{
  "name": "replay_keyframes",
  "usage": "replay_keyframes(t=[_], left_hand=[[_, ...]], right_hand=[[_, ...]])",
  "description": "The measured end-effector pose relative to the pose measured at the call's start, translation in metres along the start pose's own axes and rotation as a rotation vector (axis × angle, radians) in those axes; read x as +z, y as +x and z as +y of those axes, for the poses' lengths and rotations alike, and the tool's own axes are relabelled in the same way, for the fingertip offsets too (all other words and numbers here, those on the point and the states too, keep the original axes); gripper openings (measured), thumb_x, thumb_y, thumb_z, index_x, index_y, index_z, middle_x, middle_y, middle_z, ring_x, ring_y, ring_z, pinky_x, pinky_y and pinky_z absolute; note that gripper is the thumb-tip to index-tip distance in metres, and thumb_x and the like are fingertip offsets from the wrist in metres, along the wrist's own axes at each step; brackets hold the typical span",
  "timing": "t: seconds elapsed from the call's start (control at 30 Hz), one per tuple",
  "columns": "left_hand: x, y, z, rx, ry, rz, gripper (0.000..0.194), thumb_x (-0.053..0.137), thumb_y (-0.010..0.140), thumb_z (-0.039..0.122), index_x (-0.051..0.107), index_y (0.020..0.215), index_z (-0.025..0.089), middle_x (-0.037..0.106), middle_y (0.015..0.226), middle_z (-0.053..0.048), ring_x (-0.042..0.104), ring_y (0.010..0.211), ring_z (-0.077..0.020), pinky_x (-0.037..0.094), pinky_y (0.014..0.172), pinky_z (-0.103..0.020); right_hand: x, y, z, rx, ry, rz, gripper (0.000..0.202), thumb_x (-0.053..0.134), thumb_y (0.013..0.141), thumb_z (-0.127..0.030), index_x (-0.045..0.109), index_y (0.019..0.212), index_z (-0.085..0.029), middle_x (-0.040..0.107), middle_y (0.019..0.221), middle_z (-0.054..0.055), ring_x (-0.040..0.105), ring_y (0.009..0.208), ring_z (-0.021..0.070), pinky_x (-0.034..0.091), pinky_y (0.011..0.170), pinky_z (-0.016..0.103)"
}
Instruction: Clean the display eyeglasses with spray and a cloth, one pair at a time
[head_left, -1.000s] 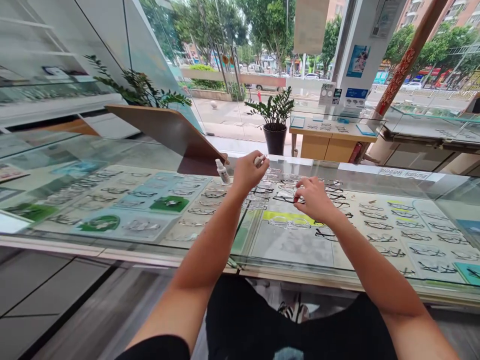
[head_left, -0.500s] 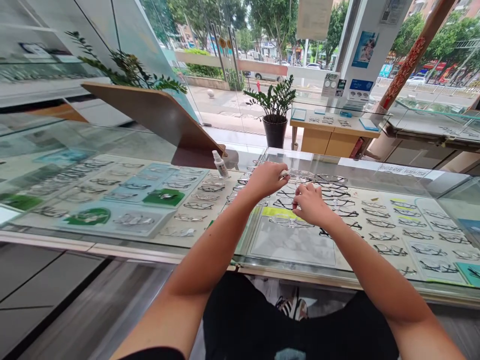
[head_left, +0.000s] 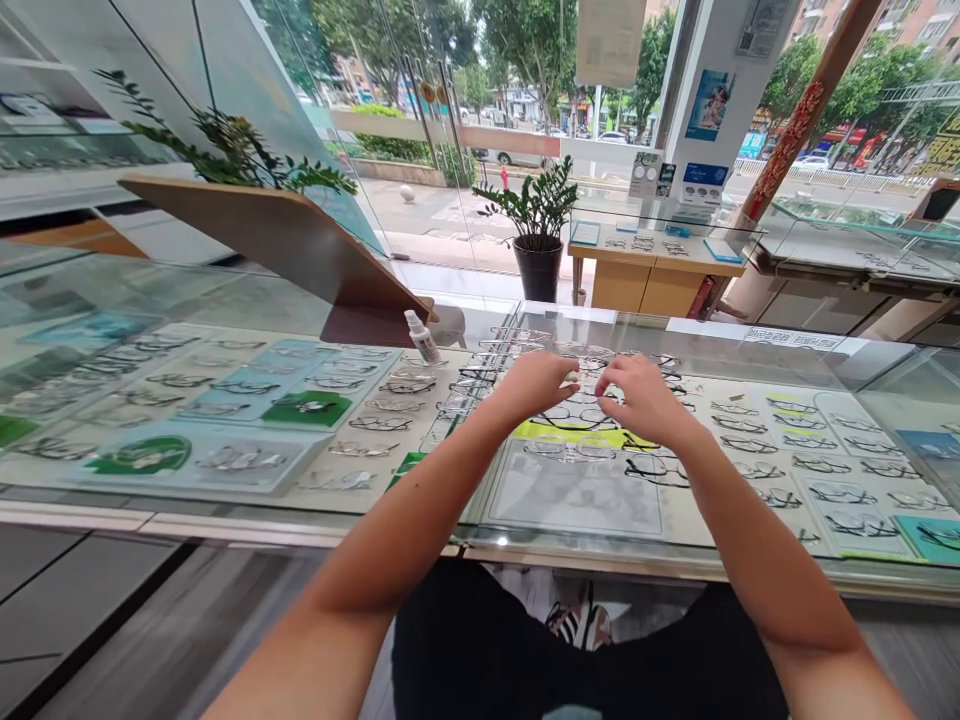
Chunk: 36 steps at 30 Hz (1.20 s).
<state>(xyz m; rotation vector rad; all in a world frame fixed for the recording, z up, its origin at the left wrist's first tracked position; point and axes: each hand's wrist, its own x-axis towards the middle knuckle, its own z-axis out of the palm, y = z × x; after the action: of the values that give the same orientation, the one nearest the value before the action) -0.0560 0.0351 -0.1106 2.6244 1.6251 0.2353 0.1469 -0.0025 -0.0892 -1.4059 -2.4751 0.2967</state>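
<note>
Broadly, the glass-topped table [head_left: 247,530] crosses the frame. Near centre, above rows of eyeglasses [head_left: 568,449], the right hand [head_left: 641,398] curls its parted fingers beside the left hand [head_left: 541,385]; a spray bottle [head_left: 422,339] stands farther left, and the left fingers pinch a small whitish object [head_left: 574,377].

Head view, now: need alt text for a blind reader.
Left hand and right hand close together over rows of eyeglasses at a glass display counter; grip unclear. A small white bottle stands to their left, a potted plant beyond.
</note>
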Motion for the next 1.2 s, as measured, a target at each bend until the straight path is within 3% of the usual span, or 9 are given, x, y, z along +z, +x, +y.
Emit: replay_keyframes(t=[0.1, 0.17, 0.37, 0.57, 0.8, 0.87, 1.0, 1.1, 1.2], left_hand=[[0.007, 0.003, 0.001, 0.038, 0.011, -0.028, 0.026, 0.064, 0.090, 0.039, 0.077, 0.105, 0.021, 0.080, 0.100, -0.012, 0.074, 0.096, -0.0319, 0.047, 0.073, -0.034], [0.010, 0.005, 0.001, 0.054, 0.017, -0.044, 0.024, 0.065, 0.090, 0.037, 0.078, 0.104, 0.022, 0.081, 0.103, -0.012, 0.074, 0.095, -0.0310, 0.048, 0.074, -0.034], [0.016, 0.009, -0.001, 0.070, 0.019, -0.070, 0.019, 0.061, 0.089, 0.031, 0.077, 0.093, 0.022, 0.080, 0.097, -0.010, 0.074, 0.091, -0.0276, 0.048, 0.072, -0.031], [0.020, 0.011, -0.002, 0.086, -0.022, -0.042, 0.017, 0.058, 0.085, 0.022, 0.075, 0.081, 0.021, 0.080, 0.092, -0.009, 0.072, 0.084, -0.0247, 0.045, 0.067, -0.028], [0.000, -0.002, -0.009, 0.106, -0.117, 0.093, 0.023, 0.055, 0.090, 0.032, 0.072, 0.079, 0.021, 0.074, 0.083, -0.007, 0.065, 0.075, -0.0211, 0.042, 0.065, -0.029], [-0.008, -0.006, -0.011, 0.103, -0.248, 0.202, 0.026, 0.053, 0.092, 0.037, 0.069, 0.080, 0.019, 0.071, 0.082, -0.007, 0.062, 0.074, -0.0186, 0.042, 0.067, -0.029], [-0.016, -0.009, -0.008, 0.009, -0.756, 0.502, 0.027, 0.062, 0.084, 0.044, 0.060, 0.073, 0.019, 0.057, 0.072, 0.000, 0.051, 0.066, -0.0141, 0.039, 0.066, -0.027], [-0.017, -0.011, 0.001, -0.091, -1.063, 0.565, 0.030, 0.068, 0.079, 0.047, 0.057, 0.073, 0.019, 0.048, 0.064, 0.005, 0.040, 0.059, -0.0108, 0.033, 0.060, -0.026], [-0.013, -0.013, 0.014, -0.113, -1.253, 0.556, 0.036, 0.075, 0.076, 0.050, 0.058, 0.073, 0.019, 0.050, 0.068, 0.004, 0.039, 0.059, -0.0093, 0.031, 0.058, -0.026]], right_hand=[[-0.017, -0.004, 0.019, 0.064, 0.112, 0.238, 0.012, 0.053, 0.087, -0.016, 0.063, 0.085, -0.021, 0.071, 0.104, 0.009, 0.056, 0.101, 0.0279, 0.041, 0.093, 0.043], [-0.022, -0.004, 0.027, 0.094, 0.138, 0.314, 0.007, 0.054, 0.084, -0.016, 0.058, 0.081, -0.022, 0.071, 0.099, 0.009, 0.056, 0.098, 0.0282, 0.041, 0.091, 0.043], [-0.016, -0.001, 0.031, 0.127, 0.143, 0.359, 0.004, 0.054, 0.084, -0.020, 0.056, 0.082, -0.023, 0.072, 0.099, 0.010, 0.057, 0.102, 0.0304, 0.040, 0.091, 0.045], [-0.015, 0.001, 0.034, 0.172, 0.179, 0.520, 0.003, 0.054, 0.084, -0.021, 0.056, 0.083, -0.023, 0.072, 0.095, 0.008, 0.058, 0.096, 0.0283, 0.041, 0.092, 0.045], [-0.011, 0.004, 0.042, 0.236, 0.194, 0.676, 0.003, 0.053, 0.085, -0.023, 0.052, 0.082, -0.025, 0.071, 0.093, 0.008, 0.059, 0.094, 0.0278, 0.042, 0.093, 0.046], [-0.009, 0.004, 0.041, 0.227, 0.222, 0.707, 0.004, 0.053, 0.085, -0.024, 0.051, 0.081, -0.025, 0.071, 0.091, 0.008, 0.059, 0.093, 0.0274, 0.042, 0.092, 0.046], [0.000, 0.005, 0.032, 0.150, 0.348, 0.678, 0.008, 0.055, 0.085, -0.029, 0.051, 0.079, -0.025, 0.069, 0.087, 0.006, 0.058, 0.087, 0.0249, 0.044, 0.089, 0.044], [0.009, 0.005, 0.017, 0.036, 0.566, 0.550, 0.021, 0.062, 0.087, -0.043, 0.058, 0.079, -0.024, 0.069, 0.082, 0.003, 0.057, 0.079, 0.0212, 0.047, 0.080, 0.038], [0.016, 0.003, 0.003, -0.029, 0.744, 0.496, 0.025, 0.066, 0.088, -0.047, 0.067, 0.085, -0.022, 0.071, 0.083, 0.003, 0.058, 0.077, 0.0186, 0.049, 0.077, 0.035]])
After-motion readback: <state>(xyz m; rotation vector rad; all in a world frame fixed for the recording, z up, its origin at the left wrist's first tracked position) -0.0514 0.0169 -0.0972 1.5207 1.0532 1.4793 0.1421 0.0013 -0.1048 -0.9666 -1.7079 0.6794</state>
